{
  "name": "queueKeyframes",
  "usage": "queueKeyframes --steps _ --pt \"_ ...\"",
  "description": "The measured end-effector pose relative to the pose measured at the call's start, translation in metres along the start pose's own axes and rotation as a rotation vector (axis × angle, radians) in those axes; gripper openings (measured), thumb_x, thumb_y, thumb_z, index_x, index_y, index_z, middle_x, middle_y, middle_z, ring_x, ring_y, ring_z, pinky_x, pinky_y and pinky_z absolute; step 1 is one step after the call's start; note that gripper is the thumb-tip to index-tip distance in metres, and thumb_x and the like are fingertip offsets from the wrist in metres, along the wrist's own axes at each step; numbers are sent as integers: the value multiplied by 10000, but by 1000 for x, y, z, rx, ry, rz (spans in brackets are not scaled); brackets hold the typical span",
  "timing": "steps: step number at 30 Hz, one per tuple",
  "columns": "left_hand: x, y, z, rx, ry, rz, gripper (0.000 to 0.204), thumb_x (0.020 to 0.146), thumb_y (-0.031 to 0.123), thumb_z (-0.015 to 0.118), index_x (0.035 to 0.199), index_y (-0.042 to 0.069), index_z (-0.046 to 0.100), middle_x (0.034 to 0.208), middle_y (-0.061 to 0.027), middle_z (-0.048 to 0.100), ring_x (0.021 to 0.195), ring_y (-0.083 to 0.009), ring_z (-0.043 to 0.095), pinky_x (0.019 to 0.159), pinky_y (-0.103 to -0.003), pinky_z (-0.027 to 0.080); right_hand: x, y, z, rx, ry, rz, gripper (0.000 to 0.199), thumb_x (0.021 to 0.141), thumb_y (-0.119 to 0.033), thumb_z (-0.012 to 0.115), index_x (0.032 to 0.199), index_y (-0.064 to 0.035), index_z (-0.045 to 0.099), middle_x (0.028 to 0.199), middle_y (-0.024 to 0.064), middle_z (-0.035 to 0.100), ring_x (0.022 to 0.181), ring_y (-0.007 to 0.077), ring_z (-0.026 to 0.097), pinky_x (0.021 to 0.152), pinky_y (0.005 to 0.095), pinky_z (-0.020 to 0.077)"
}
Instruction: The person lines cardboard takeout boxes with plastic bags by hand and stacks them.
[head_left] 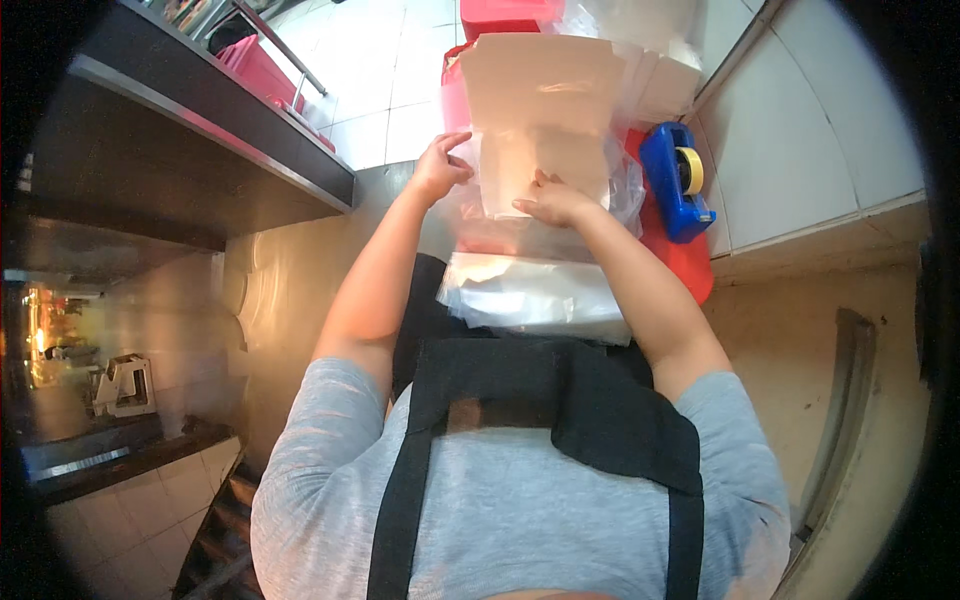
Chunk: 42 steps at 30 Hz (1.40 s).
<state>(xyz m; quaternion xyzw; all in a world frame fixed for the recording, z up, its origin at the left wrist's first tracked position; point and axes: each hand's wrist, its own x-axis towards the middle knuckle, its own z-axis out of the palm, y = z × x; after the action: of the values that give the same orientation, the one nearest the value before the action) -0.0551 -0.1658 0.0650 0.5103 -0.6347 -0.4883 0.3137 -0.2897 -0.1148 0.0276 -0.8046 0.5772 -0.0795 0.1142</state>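
In front of me stands an open cream-white card box (545, 70), its upper panel raised and its inner face toward me. My left hand (443, 168) is just off the box's left edge, fingers apart, with nothing visible in it. My right hand (555, 200) rests over the lower part of the box near its front edge, with thumb and fingers apart and some fingers bent. Clear plastic film (627, 190) shows around the box's sides. Nearer to my body lies a stack of clear plastic bags or sheets (535, 290).
A blue tape dispenser (660, 165) with a yellowish roll stands on a red surface (690, 270) to the right, against a tiled wall (800, 120). Left is a dark-edged counter (200, 140). Red containers (510, 12) are behind the box. A pink bin (258, 72) is far left.
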Motion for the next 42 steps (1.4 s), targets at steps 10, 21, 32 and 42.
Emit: queueKeyframes --steps 10,21,32,42 --pt "42 35 -17 148 504 153 856 611 102 839 1328 76 373 1239 -179 531 1047 -239 593 895 -378 492 33 96 -94 368 1028 364 506 754 -299 736 1152 -34 573 1046 171 659 982 311 619 870 392 468" --pt "57 87 -39 59 495 322 639 704 91 759 1262 80 448 881 -7 672 922 -146 601 926 -392 418 45 86 -162 2 1112 53 279 812 -223 660 1073 -126 646 1063 64 653 984 253 599 878 346 454" --pt "83 125 -32 142 351 479 345 837 294 661 1113 87 664 1163 -127 623 1090 -249 586 932 -349 448 33 19 -159 -282 804 -336 510 838 -166 607 1331 -223 493 1356 73 496 1244 300 457 990 507 346" --pt "88 158 -24 583 14 386 399 760 282 732 1126 139 663 1042 -105 675 961 -203 631 826 -309 498 -6 14 -147 -47 768 -588 308 741 6 635 1010 -143 647 997 54 663 887 257 637 750 379 493"
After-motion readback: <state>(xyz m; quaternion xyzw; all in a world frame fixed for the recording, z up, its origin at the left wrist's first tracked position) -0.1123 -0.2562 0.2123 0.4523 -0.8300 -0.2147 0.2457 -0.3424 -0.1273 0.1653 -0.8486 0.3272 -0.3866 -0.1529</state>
